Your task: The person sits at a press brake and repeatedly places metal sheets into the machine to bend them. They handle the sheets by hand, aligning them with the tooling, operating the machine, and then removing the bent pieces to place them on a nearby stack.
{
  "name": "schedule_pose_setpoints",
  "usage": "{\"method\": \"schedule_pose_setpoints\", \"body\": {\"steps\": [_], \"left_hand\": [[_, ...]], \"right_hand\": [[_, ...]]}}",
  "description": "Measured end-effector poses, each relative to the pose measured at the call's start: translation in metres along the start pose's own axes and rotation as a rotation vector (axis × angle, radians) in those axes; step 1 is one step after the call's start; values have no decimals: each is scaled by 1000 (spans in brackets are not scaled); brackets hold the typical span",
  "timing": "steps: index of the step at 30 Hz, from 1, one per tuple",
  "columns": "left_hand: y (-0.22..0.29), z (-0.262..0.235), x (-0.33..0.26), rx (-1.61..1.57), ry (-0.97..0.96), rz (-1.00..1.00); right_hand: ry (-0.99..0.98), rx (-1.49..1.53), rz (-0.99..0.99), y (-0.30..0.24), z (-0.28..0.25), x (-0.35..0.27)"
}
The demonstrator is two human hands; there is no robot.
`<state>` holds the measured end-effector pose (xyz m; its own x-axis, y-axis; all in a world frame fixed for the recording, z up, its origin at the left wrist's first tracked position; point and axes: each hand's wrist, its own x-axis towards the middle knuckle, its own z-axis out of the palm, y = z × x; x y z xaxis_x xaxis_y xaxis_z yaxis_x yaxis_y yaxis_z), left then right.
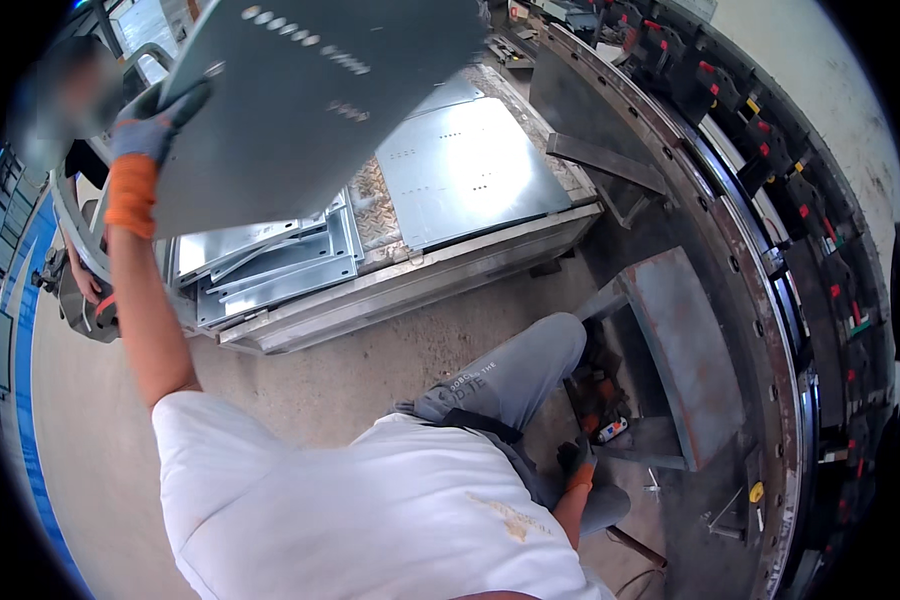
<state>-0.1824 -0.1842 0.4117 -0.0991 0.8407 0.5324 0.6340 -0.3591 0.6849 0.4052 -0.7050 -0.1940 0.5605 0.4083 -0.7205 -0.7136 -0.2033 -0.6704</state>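
Observation:
A large grey metal sheet (pixel 300 110) with rows of small holes is raised at a tilt above the worktable. My left hand (pixel 160 125), in a grey glove with an orange cuff, grips its left edge with the arm stretched forward. Low by my legs is my right hand (pixel 574 456), in a dark glove with an orange cuff, beside a small white bottle (pixel 612 430). Its fingers are too dark to make out. Under the raised sheet, several bent metal panels (pixel 280 270) lie stacked at the table's left. A flat shiny sheet (pixel 470 175) rests farther right.
The low metal table (pixel 420 265) has a raised front edge. Along the right runs a long machine (pixel 740 240) with a row of dark, red-marked tools. A steel bracket-like stand (pixel 685 350) juts out near my knee. Another person (pixel 75 110) is at the far left.

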Motion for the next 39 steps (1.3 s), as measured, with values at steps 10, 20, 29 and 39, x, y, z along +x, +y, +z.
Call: {"method": "schedule_pose_setpoints", "body": {"steps": [10, 20, 29, 39], "left_hand": [[-187, -25, 136, 728, -22, -149], [-423, -24, 185, 967, 168, -252], [-492, 155, 46, 852, -475, -321], [-357, 221, -25, 878, -432, -448]], "right_hand": [[22, -1908, -588, 10, -35, -39], [158, -1229, -126, -9, 2, -58], [144, -1262, -165, -26, 30, -37], [77, -1172, -135, -21, 64, -7]]}}
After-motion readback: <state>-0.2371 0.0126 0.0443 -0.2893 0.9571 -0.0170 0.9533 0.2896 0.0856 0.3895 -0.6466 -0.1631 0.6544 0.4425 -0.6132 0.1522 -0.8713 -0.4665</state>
